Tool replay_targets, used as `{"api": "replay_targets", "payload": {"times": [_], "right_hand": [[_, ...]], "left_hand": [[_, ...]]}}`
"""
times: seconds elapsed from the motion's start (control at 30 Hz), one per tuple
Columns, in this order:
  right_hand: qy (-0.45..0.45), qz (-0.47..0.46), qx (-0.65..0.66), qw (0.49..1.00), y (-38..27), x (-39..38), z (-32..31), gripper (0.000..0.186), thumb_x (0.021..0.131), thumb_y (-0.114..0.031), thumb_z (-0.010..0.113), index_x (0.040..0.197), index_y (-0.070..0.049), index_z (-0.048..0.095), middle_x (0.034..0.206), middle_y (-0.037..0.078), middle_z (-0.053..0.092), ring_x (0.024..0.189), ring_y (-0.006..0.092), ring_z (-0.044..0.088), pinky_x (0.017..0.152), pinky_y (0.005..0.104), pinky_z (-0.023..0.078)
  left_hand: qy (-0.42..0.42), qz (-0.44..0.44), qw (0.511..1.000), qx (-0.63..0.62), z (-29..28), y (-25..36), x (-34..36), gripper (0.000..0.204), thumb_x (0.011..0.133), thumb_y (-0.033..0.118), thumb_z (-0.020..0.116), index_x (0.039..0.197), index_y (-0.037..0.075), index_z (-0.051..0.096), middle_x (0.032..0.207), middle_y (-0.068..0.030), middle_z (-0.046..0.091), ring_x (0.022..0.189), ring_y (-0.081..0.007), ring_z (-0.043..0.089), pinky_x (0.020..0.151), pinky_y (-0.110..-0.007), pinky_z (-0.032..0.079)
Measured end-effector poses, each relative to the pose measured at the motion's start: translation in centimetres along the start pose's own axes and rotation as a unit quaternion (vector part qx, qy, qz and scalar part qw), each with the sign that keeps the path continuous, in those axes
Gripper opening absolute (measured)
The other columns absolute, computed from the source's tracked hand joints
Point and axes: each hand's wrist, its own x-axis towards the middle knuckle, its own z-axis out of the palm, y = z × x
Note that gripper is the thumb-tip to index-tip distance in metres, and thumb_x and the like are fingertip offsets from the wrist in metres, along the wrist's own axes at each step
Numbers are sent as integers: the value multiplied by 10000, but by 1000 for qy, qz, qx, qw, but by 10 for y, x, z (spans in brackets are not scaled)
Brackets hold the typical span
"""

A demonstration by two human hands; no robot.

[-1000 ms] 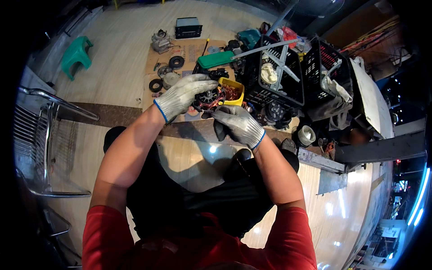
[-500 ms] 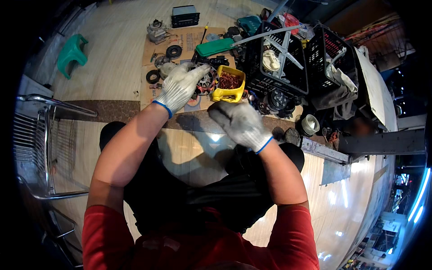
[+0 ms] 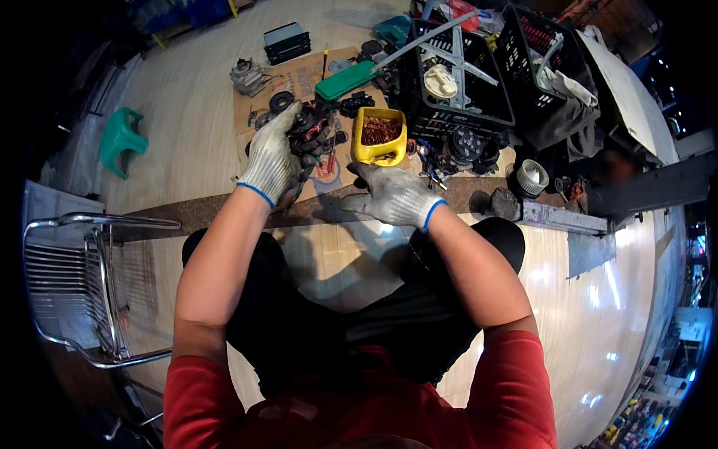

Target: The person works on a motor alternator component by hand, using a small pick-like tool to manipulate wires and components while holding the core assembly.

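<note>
My left hand (image 3: 272, 156), in a white knit glove with a blue cuff, grips the left side of a dark, round motor part (image 3: 317, 133) with reddish windings, tilted on its edge. The thumb is hidden behind the hand. My right hand (image 3: 396, 196), gloved alike with a dark-stained palm side, hovers just in front of a yellow cut-open jug (image 3: 360, 148). Its fingers point left and stand apart, with nothing seen in them. Copper-coloured wire scraps (image 3: 381, 130) lie inside the jug. Beneath the motor part, a red-handled tool (image 3: 331, 162) rests on the cardboard (image 3: 247, 112).
Black crates (image 3: 464, 120) with metal and plastic parts stand at the right. A green tool (image 3: 345, 81), a black ring (image 3: 281, 102) and a metal motor housing (image 3: 247, 77) lie farther off. At left are a green stool (image 3: 123, 142) and a metal chair (image 3: 67, 262).
My left hand has turned the round motor part from lying flatter to tilted on edge. My right hand has moved slightly left and its fingers have spread. The whole view has shifted.
</note>
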Motion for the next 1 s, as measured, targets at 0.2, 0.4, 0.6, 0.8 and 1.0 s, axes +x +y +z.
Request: {"api": "replay_targets", "payload": {"times": [0.2, 0.4, 0.6, 0.8, 1.0], "right_hand": [[-33, 16, 277, 960, -5, 10, -14, 520, 901, -469, 624, 1082, 18, 640, 848, 166, 669, 779, 262, 631, 744, 379, 497], [-49, 42, 499, 864, 1, 26, 6, 269, 960, -205, 652, 1094, 27, 674, 909, 40, 690, 801, 101, 627, 736, 246, 511], [-68, 57, 648, 756, -5, 21, 8, 218, 946, -127, 650, 1114, 10, 674, 956, 67, 714, 844, 120, 670, 750, 256, 542], [-27, 66, 743, 665, -11, 20, 16, 134, 946, -88, 621, 998, 28, 665, 856, 74, 704, 734, 134, 656, 660, 255, 523], [13, 96, 603, 792, -5, 25, 18, 211, 985, -178, 586, 1022, 14, 664, 840, 106, 697, 745, 164, 667, 660, 308, 516]], "left_hand": [[-26, 53, 992, 116, -20, -9, 14, 344, 1000, 279, 606, 1193, -6, 612, 1018, -131, 713, 782, -212, 718, 639, -330, 605], [-42, 125, 968, 211, -14, -21, 9, 386, 980, 199, 629, 1265, -56, 576, 1163, -162, 678, 1013, -235, 691, 885, -342, 583], [-91, 24, 992, 78, -19, -17, 15, 293, 999, 147, 591, 1215, -51, 610, 1147, -155, 688, 1002, -246, 695, 907, -365, 588], [-84, -1, 994, 72, -16, -20, 14, 273, 1017, 171, 565, 1188, -36, 620, 1122, -148, 697, 974, -248, 705, 889, -389, 602], [-63, -21, 997, 47, -13, -14, 13, 283, 1038, 221, 518, 1198, 10, 617, 1103, -153, 700, 966, -252, 712, 843, -399, 616]]}}
